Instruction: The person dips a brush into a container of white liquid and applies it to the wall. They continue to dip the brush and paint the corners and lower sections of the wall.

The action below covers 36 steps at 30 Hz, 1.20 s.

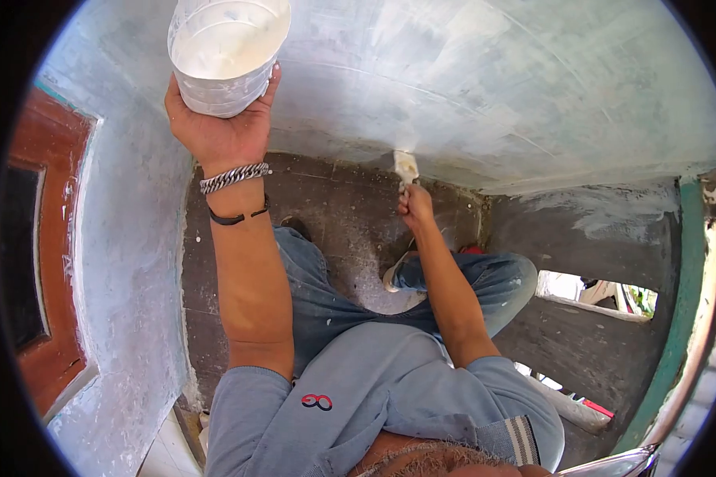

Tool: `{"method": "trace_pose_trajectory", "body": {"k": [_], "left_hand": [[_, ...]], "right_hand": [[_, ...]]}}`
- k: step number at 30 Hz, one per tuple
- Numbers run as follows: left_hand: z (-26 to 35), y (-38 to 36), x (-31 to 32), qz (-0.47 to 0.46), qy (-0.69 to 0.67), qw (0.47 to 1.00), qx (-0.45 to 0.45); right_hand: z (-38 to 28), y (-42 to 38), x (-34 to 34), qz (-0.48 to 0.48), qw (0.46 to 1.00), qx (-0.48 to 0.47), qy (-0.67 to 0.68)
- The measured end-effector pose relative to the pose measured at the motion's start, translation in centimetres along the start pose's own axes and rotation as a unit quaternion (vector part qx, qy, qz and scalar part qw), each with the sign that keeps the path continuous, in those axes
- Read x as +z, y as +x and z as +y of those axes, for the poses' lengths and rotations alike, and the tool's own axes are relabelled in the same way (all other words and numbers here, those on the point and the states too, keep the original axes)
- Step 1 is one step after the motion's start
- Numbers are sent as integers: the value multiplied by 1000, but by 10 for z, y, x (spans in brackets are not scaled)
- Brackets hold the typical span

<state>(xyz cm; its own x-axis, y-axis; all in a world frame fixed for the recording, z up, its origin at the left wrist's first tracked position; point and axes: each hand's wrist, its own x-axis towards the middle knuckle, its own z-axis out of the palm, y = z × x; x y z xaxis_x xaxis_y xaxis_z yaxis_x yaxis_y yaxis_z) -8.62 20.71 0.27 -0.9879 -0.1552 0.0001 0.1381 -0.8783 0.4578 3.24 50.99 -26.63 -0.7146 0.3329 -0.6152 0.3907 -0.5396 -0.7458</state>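
Observation:
My left hand (223, 135) is raised at the upper left, fingers wrapped round the underside of a white paint bucket (224, 95). White paint (227, 49) shows inside the bucket, which tilts slightly toward me. Lower and to the right, my right hand (416, 208) is closed round the handle of a paintbrush (406, 165) smeared with white. The brush's bristles meet the foot of the wall (453, 87), just above the floor. Patchy white and pale blue-grey strokes cover that wall.
Dark, paint-spotted floor (310, 187) lies beneath my bent legs. A reddish-brown wooden frame (60, 230) with a dark pane stands at the left. At the right, a dark grey low wall (597, 246) has rectangular openings, beside a green post (676, 310).

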Motion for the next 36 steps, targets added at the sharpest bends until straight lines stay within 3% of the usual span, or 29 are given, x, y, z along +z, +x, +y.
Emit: {"method": "trace_pose_trajectory", "body": {"k": [1,8,12,16,19,23,26,29,32,36], "left_hand": [[-1,0,1,1,7,1000,2],[0,4,-4,-4,27,1000,6],[-7,2,0,-6,20,1000,-7],[-13,-1,4,-7,32,999,-9],[-15,-1,6,-3,34,999,-10],[-11,-6,13,21,54,998,13],[-10,-5,6,7,53,999,9],[-10,-2,7,-3,44,999,13],[-12,-2,8,-1,37,999,7],[-15,-2,5,-17,33,999,-9]], "right_hand": [[-13,-4,10,43,998,-41,20],[-122,-116,9,-41,985,-166,37],[-116,-143,-4,-45,980,-189,47],[-52,-54,-27,65,968,-234,62],[-7,20,-58,87,957,-277,-31],[43,50,-82,114,979,-167,-8],[61,53,-103,143,980,-128,-56],[73,63,-124,196,974,-28,-106],[36,43,-102,185,977,-3,-106],[-35,6,-71,132,983,-104,-70]]}}
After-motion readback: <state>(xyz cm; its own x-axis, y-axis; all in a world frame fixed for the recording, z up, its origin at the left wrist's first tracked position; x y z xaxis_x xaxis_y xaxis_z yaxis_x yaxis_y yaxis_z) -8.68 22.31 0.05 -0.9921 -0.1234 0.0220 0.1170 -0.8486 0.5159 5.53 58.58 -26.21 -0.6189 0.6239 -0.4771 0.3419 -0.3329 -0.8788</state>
